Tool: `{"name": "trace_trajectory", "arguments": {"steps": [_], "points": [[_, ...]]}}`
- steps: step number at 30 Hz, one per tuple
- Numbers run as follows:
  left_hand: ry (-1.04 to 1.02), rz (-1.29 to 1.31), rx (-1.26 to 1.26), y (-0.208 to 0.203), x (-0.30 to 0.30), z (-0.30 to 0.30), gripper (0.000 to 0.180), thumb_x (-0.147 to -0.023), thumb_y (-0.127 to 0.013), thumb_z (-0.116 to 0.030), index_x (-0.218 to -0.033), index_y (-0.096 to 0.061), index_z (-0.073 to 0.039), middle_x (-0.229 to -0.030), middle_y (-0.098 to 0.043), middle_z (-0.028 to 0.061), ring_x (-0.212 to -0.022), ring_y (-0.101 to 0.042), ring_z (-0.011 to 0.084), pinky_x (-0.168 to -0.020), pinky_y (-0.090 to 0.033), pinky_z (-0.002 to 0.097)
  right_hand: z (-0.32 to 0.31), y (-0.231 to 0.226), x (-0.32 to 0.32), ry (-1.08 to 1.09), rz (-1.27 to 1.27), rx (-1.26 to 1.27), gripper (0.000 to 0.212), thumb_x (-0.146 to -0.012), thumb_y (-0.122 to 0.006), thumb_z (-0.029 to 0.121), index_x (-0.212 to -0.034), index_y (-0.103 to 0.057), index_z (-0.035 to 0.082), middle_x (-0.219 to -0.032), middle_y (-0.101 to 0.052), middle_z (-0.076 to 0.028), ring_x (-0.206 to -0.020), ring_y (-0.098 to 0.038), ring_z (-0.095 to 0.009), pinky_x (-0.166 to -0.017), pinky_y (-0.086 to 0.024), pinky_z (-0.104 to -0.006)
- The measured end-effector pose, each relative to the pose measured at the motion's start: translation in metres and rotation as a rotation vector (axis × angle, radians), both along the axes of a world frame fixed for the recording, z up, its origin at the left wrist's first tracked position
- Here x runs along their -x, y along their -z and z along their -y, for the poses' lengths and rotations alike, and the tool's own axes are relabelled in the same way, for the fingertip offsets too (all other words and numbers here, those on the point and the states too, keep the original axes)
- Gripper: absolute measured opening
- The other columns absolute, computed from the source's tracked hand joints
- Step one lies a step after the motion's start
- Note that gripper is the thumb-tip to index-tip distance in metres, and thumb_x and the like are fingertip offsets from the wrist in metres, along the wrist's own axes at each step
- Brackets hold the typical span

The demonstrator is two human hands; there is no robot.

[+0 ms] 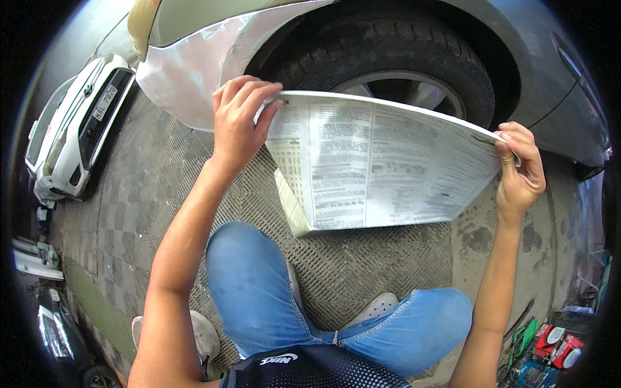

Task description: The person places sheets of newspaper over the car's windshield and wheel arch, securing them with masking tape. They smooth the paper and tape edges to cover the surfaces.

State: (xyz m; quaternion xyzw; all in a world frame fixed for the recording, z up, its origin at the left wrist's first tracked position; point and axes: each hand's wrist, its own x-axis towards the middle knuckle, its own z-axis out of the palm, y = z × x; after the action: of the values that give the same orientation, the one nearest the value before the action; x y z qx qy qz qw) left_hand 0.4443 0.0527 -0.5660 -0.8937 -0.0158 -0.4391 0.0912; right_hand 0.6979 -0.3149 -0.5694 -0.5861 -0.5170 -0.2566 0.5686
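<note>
A folded sheet of newspaper hangs in front of me, stretched between both hands. My left hand pinches its upper left corner between thumb and fingers. At the upper right corner, my right hand grips the paper the same way. The sheet's lower left edge folds back in a narrow flap. Directly behind its top edge is a car's black tyre with a silver wheel rim, partly hidden by the paper. Left of the tyre, the car's bumper corner has patchy pinkish-white and grey paint.
Ribbed floor mats lie beneath me, beside stained concrete. A white car stands at the far left, a dark car at lower left. Red packages and tools sit at lower right. The grey car body curves rightward.
</note>
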Motion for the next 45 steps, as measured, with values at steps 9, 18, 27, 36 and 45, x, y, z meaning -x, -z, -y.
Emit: {"name": "trace_trajectory", "arguments": {"steps": [9,18,27,36,45], "points": [[0.403,-0.198,0.246,0.036,-0.01,0.052,0.016,-0.083,-0.077,-0.001,-0.094,-0.066,-0.004,-0.087,-0.067,0.0095,-0.08,-0.068,0.0288,-0.068,-0.054,0.0382,0.019,-0.053,-0.057,0.233,-0.015,0.114,0.014,-0.095,-0.077,0.013,-0.106,-0.077,0.006,-0.109,-0.075,-0.003,-0.104,-0.067,-0.012,-0.097,-0.051,-0.0262],[0.214,-0.287,0.589,0.051,-0.021,0.064,0.014,-0.09,-0.074,-0.008,-0.1,-0.069,-0.001,-0.089,-0.071,0.0185,-0.079,-0.072,0.0338,-0.069,-0.058,0.039,-0.039,-0.113,-0.062,0.242,0.085,0.216,0.024,-0.095,-0.078,0.024,-0.114,-0.08,0.011,-0.114,-0.076,0.0,-0.106,-0.068,-0.012,-0.095,-0.052,-0.0261],[0.03,-0.294,0.986,0.037,0.019,0.02,0.072,-0.097,-0.076,-0.028,-0.155,-0.042,-0.002,-0.15,-0.056,0.0207,-0.135,-0.057,0.0315,-0.107,-0.05,0.0431,-0.168,-0.076,-0.015,-0.083,0.041,-0.115,0.016,-0.079,-0.09,0.011,-0.092,-0.082,0.007,-0.088,-0.076,-0.004,-0.079,-0.067,-0.015,-0.071,-0.054,-0.0302],[0.079,-0.116,0.822,-0.052,-0.061,0.039,0.031,-0.097,-0.077,-0.025,-0.105,-0.077,0.005,-0.089,-0.076,0.0037,-0.081,-0.065,0.0059,-0.074,-0.051,0.021,-0.199,-0.055,0.006,-0.065,0.026,-0.423,0.009,-0.082,-0.082,0.008,-0.088,-0.078,0.004,-0.082,-0.076,-0.011,-0.074,-0.073,-0.024,-0.069,-0.056,-0.0345],[-0.052,0.093,0.542,-0.057,-0.076,0.04,0.026,-0.096,-0.079,-0.023,-0.098,-0.077,0.003,-0.082,-0.075,0.0051,-0.072,-0.065,0.007,-0.068,-0.051,0.0227,-0.215,-0.071,-0.014,-0.089,0.065,-0.691,0.005,-0.079,-0.083,0.01,-0.08,-0.078,0.009,-0.075,-0.075,-0.008,-0.069,-0.071,-0.023,-0.067,-0.056,-0.0352]]}}
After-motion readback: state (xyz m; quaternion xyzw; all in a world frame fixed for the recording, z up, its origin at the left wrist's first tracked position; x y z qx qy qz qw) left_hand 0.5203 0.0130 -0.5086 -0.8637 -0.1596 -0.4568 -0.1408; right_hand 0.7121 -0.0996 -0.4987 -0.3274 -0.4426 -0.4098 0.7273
